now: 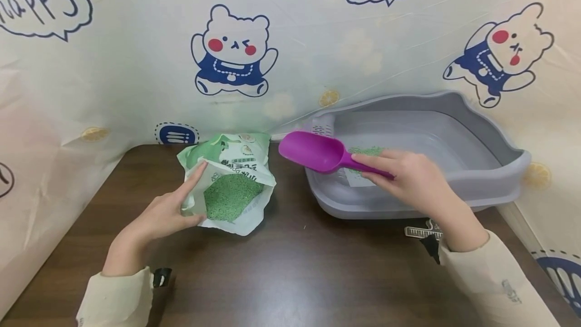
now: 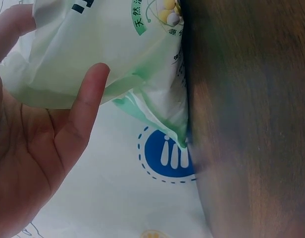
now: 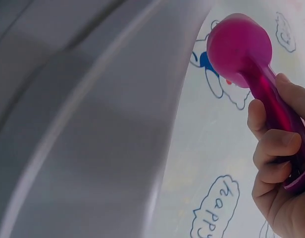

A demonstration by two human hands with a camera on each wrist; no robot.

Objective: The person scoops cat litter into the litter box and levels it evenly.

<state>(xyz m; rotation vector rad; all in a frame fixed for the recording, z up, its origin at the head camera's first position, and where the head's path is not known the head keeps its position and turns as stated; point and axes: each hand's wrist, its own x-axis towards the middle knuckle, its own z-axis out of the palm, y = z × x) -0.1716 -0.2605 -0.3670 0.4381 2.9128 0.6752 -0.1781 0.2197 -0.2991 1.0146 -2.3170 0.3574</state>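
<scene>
A green-and-white bag (image 1: 247, 153) full of green litter pellets (image 1: 233, 197) lies on the table with its mouth open to the front. My left hand (image 1: 165, 213) holds the left edge of that mouth, thumb at the lower rim; its fingers (image 2: 90, 94) show against the bag's white side in the left wrist view. With my right hand (image 1: 408, 175) I grip the handle of a purple scoop (image 1: 313, 153), fingers curled round it. The scoop's bowl looks empty and points left, above the near left end of a grey litter box (image 1: 363, 212).
Inside the box, green pellets (image 1: 369, 152) lie beside a pale patch. A small comb-like label (image 1: 415, 232) sits by the right wrist. Behind the brown table (image 1: 272, 276) hangs a printed cloth (image 1: 308, 54) with cartoon bears.
</scene>
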